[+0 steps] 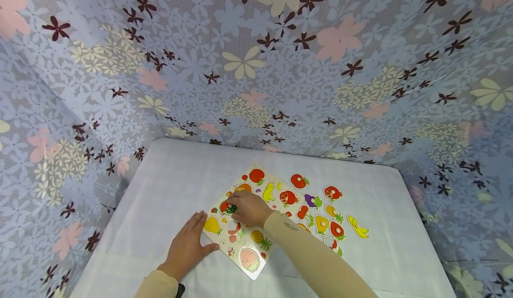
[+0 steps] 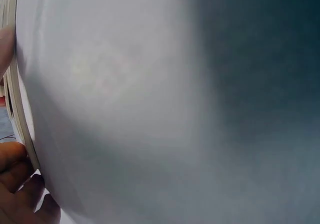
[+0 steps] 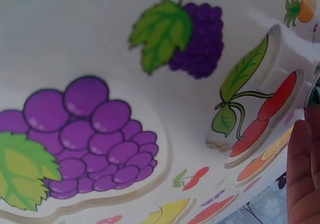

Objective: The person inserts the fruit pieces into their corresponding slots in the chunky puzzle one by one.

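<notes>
A white fruit puzzle board [image 1: 225,240] lies slantwise on the table. My left hand [image 1: 185,246] rests along its left edge, fingers extended and thumb by the near edge. In the left wrist view, the fingers [image 2: 20,171] touch the board's side [image 2: 20,102]. Over the board, my right hand [image 1: 250,209] pinches a watermelon piece [image 1: 225,206] at the watermelon spot; whether it sits fully in its recess cannot be told. The right wrist view shows printed grapes [image 3: 100,134], cherries [image 3: 252,129] and part of the right hand [image 3: 302,169].
Loose fruit pieces lie right of the board, among them an apple [image 1: 298,181], a pomegranate [image 1: 331,193], grapes [image 1: 310,201], a pear [image 1: 321,224], a strawberry [image 1: 336,230] and bananas [image 1: 358,226]. Flowered cloth [image 1: 248,102] surrounds the white table [image 1: 180,169] at the back and sides.
</notes>
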Motion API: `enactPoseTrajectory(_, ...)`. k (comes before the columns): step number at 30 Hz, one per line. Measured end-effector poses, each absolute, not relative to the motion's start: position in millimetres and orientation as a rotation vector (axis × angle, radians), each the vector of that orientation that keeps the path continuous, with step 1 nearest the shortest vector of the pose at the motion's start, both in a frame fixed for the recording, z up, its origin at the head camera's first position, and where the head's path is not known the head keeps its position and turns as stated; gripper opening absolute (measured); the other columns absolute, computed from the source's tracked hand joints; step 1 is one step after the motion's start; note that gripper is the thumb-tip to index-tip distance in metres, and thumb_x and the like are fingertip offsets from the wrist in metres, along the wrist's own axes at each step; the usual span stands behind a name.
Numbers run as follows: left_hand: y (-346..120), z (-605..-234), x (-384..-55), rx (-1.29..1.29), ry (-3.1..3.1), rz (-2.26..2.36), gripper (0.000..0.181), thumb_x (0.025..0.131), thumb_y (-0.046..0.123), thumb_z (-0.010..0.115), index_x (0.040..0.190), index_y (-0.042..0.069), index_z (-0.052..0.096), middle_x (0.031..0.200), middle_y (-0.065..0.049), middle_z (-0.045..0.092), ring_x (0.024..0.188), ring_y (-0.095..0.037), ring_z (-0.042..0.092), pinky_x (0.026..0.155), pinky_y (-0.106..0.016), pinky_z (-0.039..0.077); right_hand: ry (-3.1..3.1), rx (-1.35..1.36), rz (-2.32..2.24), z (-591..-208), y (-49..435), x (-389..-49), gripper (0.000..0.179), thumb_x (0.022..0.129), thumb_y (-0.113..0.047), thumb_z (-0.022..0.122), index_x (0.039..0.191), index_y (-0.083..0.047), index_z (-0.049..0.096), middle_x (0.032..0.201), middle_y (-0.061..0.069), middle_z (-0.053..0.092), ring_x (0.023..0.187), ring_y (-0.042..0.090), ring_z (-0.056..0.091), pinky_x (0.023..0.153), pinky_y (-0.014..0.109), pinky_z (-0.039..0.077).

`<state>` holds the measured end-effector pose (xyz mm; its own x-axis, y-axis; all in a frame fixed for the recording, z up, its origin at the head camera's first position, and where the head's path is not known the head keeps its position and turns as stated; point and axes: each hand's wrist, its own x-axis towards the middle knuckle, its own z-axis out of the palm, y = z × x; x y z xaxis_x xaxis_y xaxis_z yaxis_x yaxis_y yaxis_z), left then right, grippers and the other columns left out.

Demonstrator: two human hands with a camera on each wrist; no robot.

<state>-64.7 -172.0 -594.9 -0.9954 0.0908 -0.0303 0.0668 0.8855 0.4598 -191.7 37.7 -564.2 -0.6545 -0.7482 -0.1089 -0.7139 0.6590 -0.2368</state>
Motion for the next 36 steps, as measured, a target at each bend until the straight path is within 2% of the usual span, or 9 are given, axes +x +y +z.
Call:
enactPoseTrajectory(17,-173,-594,-65,0.127,2.983,0.714,0.101,0.072,0.052,0.085,0.148,0.000,0.045,0.154,-0.014,0.041,0.142,-0.031,0.035,0.111,-0.048,0.038,2.688,-1.181,-0.168,-557,31,-194,0.046,0.089,-0.034,0.077,0.130,-0.014,0.067,0.137,0.001,0.058,0.123,0.017,0.056,0.103,0.031,0.047)
enactPoseTrajectory(29,-173,-597,-65,0.148,3.008,0.716,0.101,0.071,0.053,0.086,0.147,-0.001,0.047,0.154,-0.014,0.042,0.141,-0.031,0.037,0.110,-0.048,0.039,2.584,-1.408,0.041,-553,28,-203,0.038,0.092,-0.028,0.073,0.128,-0.016,0.067,0.135,0.001,0.058,0.121,0.016,0.057,0.100,0.030,0.049)
enactPoseTrajectory(36,-174,-596,-65,0.151,3.005,0.722,0.101,0.072,0.052,0.086,0.148,0.000,0.046,0.154,-0.013,0.041,0.142,-0.031,0.036,0.110,-0.048,0.038,2.572,-1.343,-0.031,-554,30,-202,0.037,0.093,-0.026,0.072,0.129,-0.017,0.067,0.134,-0.001,0.059,0.121,0.015,0.057,0.101,0.029,0.048)
